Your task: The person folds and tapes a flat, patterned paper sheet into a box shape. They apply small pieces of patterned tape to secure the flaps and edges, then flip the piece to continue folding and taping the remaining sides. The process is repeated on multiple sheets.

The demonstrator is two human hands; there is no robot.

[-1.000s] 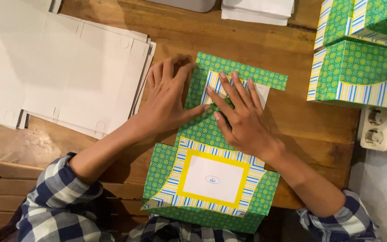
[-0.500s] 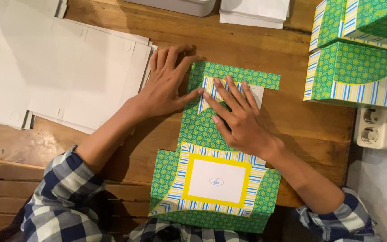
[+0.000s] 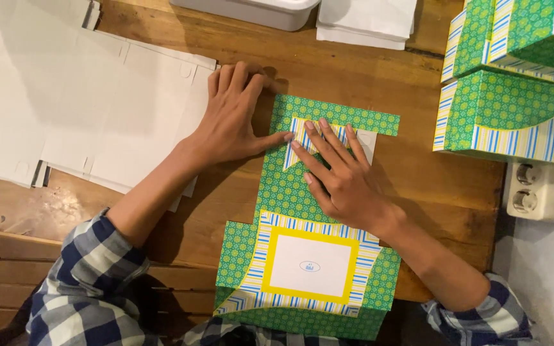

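Observation:
A flat green patterned cardboard box blank (image 3: 290,192) with striped edges and a yellow-framed white panel lies on the wooden table (image 3: 418,186). My right hand (image 3: 341,173) presses flat on its upper part, fingers spread over a folded striped flap. My left hand (image 3: 232,122) lies palm down at the blank's left edge, thumb touching the flap, fingers partly on the table and on the stack of white sheets (image 3: 78,102). Neither hand grips anything.
Assembled green patterned boxes (image 3: 508,83) are stacked at the right. A white wall socket (image 3: 537,192) sits below them. A white tray (image 3: 251,9) and white folded sheets (image 3: 367,19) lie at the table's far edge. Wooden slats (image 3: 8,269) run at lower left.
The view has drifted slightly. My left hand slid a little up and left along the blank's edge; my right hand keeps pressing the flap.

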